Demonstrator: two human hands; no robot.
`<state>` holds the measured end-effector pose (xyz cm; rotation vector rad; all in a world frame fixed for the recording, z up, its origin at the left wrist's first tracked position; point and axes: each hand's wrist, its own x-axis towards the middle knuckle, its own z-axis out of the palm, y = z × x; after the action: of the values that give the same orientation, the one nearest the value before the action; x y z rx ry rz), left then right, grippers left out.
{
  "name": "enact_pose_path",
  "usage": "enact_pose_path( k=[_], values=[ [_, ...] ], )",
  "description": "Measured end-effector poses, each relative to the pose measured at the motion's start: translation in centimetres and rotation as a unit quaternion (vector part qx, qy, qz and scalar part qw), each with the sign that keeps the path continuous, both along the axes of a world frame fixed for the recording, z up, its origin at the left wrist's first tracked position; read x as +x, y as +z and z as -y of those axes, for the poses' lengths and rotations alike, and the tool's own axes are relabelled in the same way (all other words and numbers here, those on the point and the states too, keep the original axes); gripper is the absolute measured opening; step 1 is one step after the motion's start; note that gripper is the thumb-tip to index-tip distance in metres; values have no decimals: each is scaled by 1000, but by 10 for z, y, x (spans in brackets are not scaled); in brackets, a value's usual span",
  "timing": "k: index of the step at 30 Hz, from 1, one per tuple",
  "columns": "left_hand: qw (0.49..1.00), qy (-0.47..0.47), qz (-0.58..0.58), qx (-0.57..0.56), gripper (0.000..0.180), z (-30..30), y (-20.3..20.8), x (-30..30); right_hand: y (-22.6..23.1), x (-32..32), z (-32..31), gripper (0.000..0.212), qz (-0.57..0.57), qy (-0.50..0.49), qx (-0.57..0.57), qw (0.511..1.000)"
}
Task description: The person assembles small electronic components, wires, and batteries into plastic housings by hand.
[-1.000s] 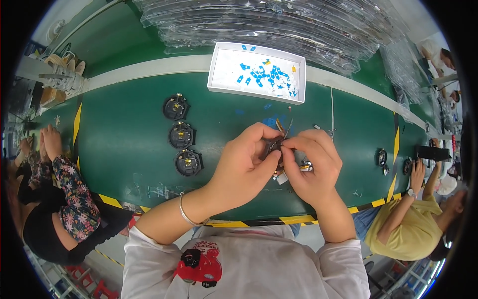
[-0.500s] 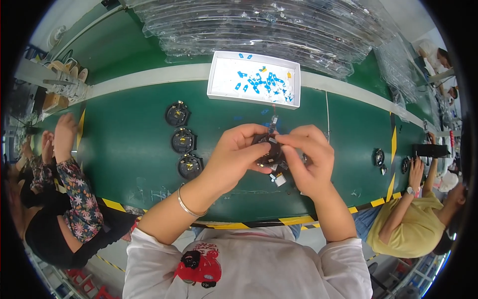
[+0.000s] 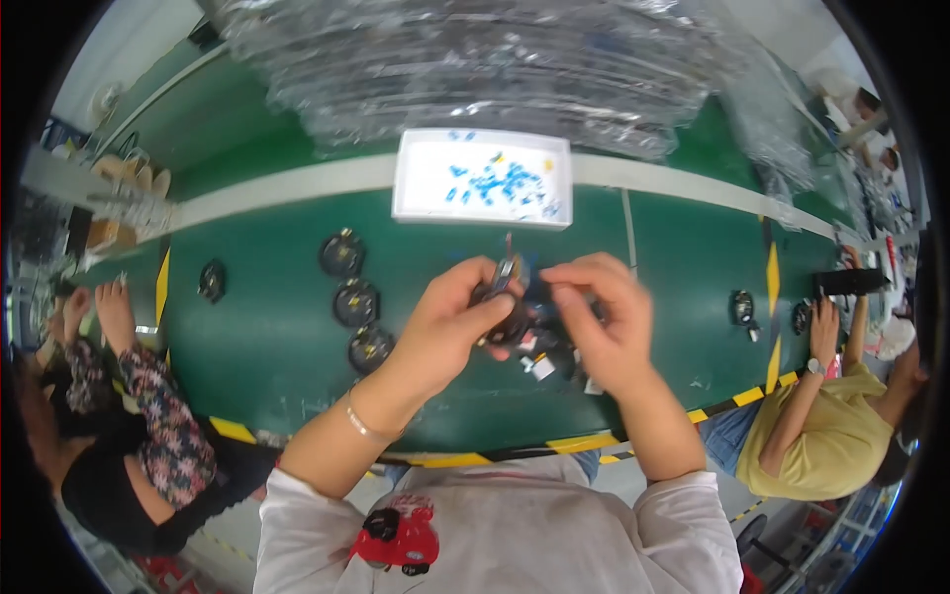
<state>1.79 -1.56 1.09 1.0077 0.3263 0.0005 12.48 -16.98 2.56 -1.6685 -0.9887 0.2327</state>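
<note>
With the left hand (image 3: 447,319), grips a round black housing (image 3: 514,325) between thumb and fingers, centrally above the green counter (image 3: 252,342). Beside the left thumb, a narrow part (image 3: 505,276) pointing away from the body. With the right hand (image 3: 611,315), holds thumb and index finger slightly apart, just to the right of the housing; because of blur, cannot tell whether pinching anything. Near the hands, small loose parts, including a white square piece (image 3: 540,367). To the left, three round black units (image 3: 355,303) in a column; farther left, a single dark unit (image 3: 212,282). Beyond the hands, an open white box (image 3: 480,220) with scattered blue pieces (image 3: 500,183) inside. Behind the box, layered clear plastic sheets (image 3: 475,84). Toward the right, another dark unit (image 3: 743,309), near yellow-and-black tape (image 3: 773,297). At far left, a co-worker's floral sleeve (image 3: 176,441); at far right, a co-worker's yellow shirt (image 3: 826,450).
</note>
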Motion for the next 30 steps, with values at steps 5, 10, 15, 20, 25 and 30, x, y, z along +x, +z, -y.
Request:
enact_pose_path(
  k=[5, 10, 15, 20, 25, 30],
  values=[
    [973, -68, 41, 215, 15, 15, 5, -8, -4, -3, 0, 22, -56, 75, 14, 996],
    [987, -13, -1, 158, 19, 22, 9, -14, -9, 5, 3, 5, -81, 98, 79, 989],
    [947, 26, 7, 319, 23, 25, 7, -11, -14, 48, 25, 6, -116, 0, 116, 986],
    [785, -26, 74, 614, 21, 27, 17, -7, -26, 124, 87, 13, -180, -189, 6, 965],
    [730, -81, 97, 671, 28, 30, 12, -11, -22, 134, 121, 19, 86, -470, -278, 833],
    [748, -101, 74, 651, 27, 27, 7, -16, -12, 112, 96, 20, 175, -487, -199, 832]
  ],
)
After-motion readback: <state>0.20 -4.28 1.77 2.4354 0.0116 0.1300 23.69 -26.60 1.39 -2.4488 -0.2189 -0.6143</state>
